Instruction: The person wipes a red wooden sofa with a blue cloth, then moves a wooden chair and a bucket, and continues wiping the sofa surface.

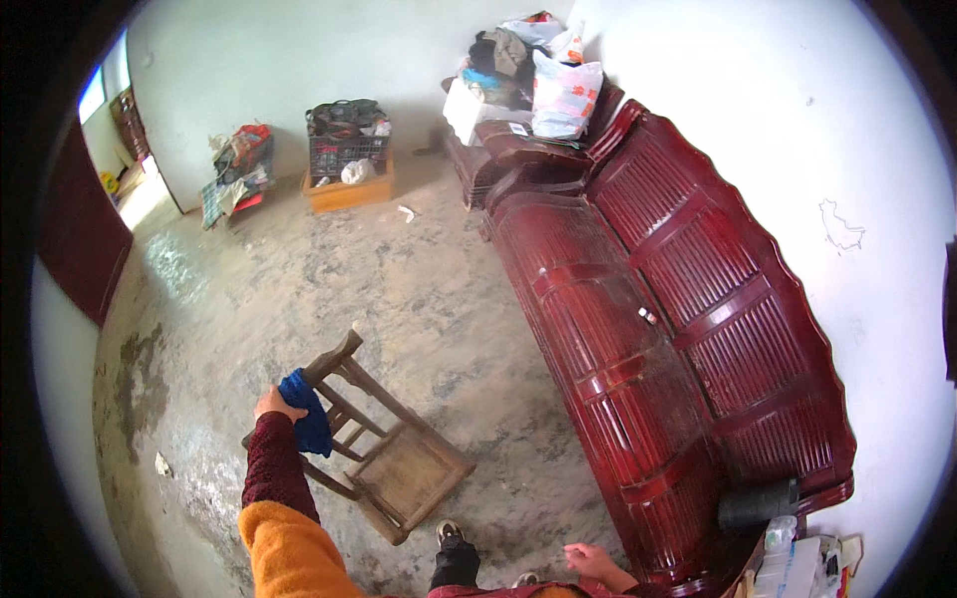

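Observation:
My left hand (pixel 275 405) grips a blue cloth (pixel 306 418) that is draped over the top rail of a wooden chair (pixel 411 471). The rail lies under the cloth, so part of it is hidden. The chair is worn brown wood, with a square seat and a slatted back; its back is towards the left. Low in the picture, my right hand (pixel 592 562) hangs beside the front edge of a dark red wooden bench sofa (pixel 598 359). Its fingers are loosely bent and I see nothing in them.
A small bottle (pixel 647 315) and a black cylindrical object (pixel 759 504) lie on the sofa. Plastic bags (pixel 566 97) and clothes are heaped at its far end. By the wall are a crate (pixel 350 153) in an orange box (pixel 351 196) and a cloth pile (pixel 243 168). A cluttered box (pixel 792 568) stands lower right.

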Motion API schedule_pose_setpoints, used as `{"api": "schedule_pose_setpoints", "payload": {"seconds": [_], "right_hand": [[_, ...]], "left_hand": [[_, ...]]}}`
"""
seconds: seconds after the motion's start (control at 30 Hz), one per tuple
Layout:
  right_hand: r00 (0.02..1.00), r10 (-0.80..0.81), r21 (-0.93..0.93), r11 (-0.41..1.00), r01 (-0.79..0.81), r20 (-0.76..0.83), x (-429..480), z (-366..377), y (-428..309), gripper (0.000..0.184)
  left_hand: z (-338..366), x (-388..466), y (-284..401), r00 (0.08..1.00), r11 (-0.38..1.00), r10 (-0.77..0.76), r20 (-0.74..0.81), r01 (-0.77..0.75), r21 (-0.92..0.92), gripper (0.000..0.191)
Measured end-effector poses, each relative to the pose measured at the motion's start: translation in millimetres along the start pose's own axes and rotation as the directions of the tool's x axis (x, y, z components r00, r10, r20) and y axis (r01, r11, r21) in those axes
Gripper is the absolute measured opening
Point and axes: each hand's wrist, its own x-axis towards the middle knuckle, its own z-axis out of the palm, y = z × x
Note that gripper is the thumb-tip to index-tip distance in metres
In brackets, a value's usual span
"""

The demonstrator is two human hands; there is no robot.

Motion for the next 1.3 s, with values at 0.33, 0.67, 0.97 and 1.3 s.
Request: {"api": "schedule_pose_setpoints", "payload": {"seconds": [0.33, 0.67, 0.97, 1.3], "right_hand": [[0.964, 0.256, -0.208, 0.942, -0.265, -0.071, -54.6, 20.4, 20.6, 0.033], [0.95, -0.245, -0.171, 0.962, 0.213, -0.192, 34.8, 15.5, -130.7, 0.039], [0.411, -0.849, -0.679, 0.517, 0.521, -0.332, 14.2, -50.3, -270.7, 0.064], [0.837, -0.44, -0.432, 0.856, 0.283, -0.325, 16.7, -58.2, -155.9, 0.03]], "left_hand": [[-46.2, -20.2, 11.3, 0.905, 0.931, 0.349, 0.244, -0.304, -0.204, 0.066], [-81.5, -171.6, 111.9, 0.806, 0.798, 0.582, 0.112, -0.538, -0.273, 0.056], [-62.7, -236.1, 213.4, 0.346, 0.344, 0.93, 0.121, -0.938, 0.038, 0.037], [-38.6, -276.5, 358.8, -0.378, -0.384, 0.829, 0.412, -0.921, -0.073, 0.039]]}}
